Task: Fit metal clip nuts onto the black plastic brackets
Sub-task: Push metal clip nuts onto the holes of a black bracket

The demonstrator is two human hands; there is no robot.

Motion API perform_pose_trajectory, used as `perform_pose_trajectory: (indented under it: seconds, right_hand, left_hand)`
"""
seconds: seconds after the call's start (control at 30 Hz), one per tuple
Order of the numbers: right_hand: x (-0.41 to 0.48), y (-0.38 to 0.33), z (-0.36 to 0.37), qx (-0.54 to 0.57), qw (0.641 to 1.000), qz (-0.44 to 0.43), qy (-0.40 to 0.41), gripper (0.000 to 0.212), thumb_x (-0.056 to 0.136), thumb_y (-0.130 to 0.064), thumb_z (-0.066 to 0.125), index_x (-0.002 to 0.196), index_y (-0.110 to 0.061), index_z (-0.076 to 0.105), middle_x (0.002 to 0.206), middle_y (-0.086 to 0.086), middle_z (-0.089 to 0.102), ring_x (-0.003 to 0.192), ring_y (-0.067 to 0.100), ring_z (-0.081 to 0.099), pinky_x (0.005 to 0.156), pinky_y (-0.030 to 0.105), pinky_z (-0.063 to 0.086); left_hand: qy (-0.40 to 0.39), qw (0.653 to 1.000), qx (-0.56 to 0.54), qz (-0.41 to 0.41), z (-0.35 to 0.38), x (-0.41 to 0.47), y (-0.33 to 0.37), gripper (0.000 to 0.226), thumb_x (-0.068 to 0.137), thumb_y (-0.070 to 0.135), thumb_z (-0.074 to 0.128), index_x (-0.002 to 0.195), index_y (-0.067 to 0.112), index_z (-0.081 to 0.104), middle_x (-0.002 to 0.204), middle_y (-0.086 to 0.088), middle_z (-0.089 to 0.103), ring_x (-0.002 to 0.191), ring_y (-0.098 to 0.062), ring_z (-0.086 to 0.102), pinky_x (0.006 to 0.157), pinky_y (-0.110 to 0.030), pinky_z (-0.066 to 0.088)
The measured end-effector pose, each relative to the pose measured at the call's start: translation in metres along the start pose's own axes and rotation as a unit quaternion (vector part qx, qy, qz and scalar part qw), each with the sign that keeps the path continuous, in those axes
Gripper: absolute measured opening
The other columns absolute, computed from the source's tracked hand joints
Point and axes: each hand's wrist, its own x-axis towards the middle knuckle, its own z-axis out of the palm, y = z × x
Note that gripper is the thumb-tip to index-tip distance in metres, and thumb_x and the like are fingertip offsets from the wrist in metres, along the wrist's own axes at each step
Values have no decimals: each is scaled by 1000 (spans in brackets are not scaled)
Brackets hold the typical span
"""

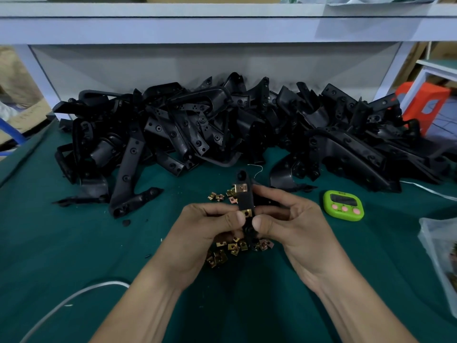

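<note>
Holds one black plastic bracket upright over the middle of the green counter, with both hands closed on its lower half. Curls the left hand in from the left, thumb tip pressed against a brass-coloured clip nut on the bracket's lower end. Wraps the right hand round the opposite edge, thumb tip just beside that same clip nut, fingers folded behind the bracket. Carries a second clip nut higher up the same bracket, just under its rounded top end. Has loose clip nuts scattered on the counter directly beneath the hands, and a smaller scatter just beyond the left hand's fingers. Faces a long heaped pile of black brackets along the back of the counter, under a pale shelf. Includes, right of the right hand and apart from it, a green timer with pink buttons lying flat; further right, at the frame edge, a clear plastic bag, contents too blurred to tell. Also a white cable curving across the near left of the counter, and an orange stool beyond the far right corner.
</note>
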Motion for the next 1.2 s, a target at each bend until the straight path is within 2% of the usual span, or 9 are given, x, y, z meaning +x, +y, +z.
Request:
perform_pose_trajectory:
  seconds: [0.13,0.3,0.5,0.67,0.8,0.93,1.0,1.07,1.2]
  right_hand:
    - [2,0,1,55,998,27,10,64,58,-19,88,120,-11,73,97,26,74,77,28,71,62,27,58]
    - [2,2,1,55,998,27,12,63,58,-21,88,118,-9,73,88,17,74,69,20,70,59,24,57]
    - [0,1,1,-63,997,-36,16,55,70,-14,87,122,-18,69,90,18,77,80,28,74,66,27,58]
    - [0,7,1,-189,976,-91,65,46,80,-6,84,120,-24,71,91,0,79,85,16,76,77,31,60]
    - [0,8,4,-153,984,-95,17,19,84,-19,83,101,-25,80,98,0,79,96,16,74,84,28,58]
    - [0,11,9,-37,999,-32,9,44,68,-43,86,107,-23,77,109,10,77,104,25,74,82,34,61]
    - [2,10,10,54,999,-3,2,49,74,-43,84,113,-14,76,115,15,74,108,29,72,81,36,60]
    - [3,9,6,149,989,17,-11,43,85,-37,74,114,-5,75,120,21,71,110,36,70,85,45,59]
    - [6,10,-2,204,978,43,-26,26,91,-16,62,108,-6,78,118,21,72,109,39,70,87,49,59]
  left_hand:
    - [-28,998,-59,-6,1,2,4,23,85,28,69,87,8,80,79,-8,72,66,-11,64,61,-20,52]
    - [-31,998,-58,-13,-3,2,6,32,89,34,71,99,6,80,83,-10,75,67,-14,68,61,-22,53]
    - [-32,999,30,27,-6,0,6,34,80,28,80,105,5,77,105,-26,72,96,-33,67,97,-50,52]
    - [63,990,95,80,4,-2,9,17,80,7,81,88,22,84,87,-5,79,79,-12,70,73,-19,53]
    - [227,894,326,204,16,-8,7,38,78,18,83,87,55,76,73,25,73,61,5,66,55,-13,49]
    - [248,714,516,404,21,-13,0,24,68,13,75,80,34,79,77,19,74,71,-2,64,59,-21,45]
    - [255,670,533,450,21,-12,-3,22,68,9,76,74,30,78,74,17,73,69,-5,66,61,-27,46]
    - [266,676,517,453,21,-11,-4,19,70,12,81,72,30,78,77,19,73,73,-4,69,64,-29,51]
    - [286,806,426,294,20,-12,5,36,65,33,91,87,53,70,91,41,65,91,16,59,76,-5,41]
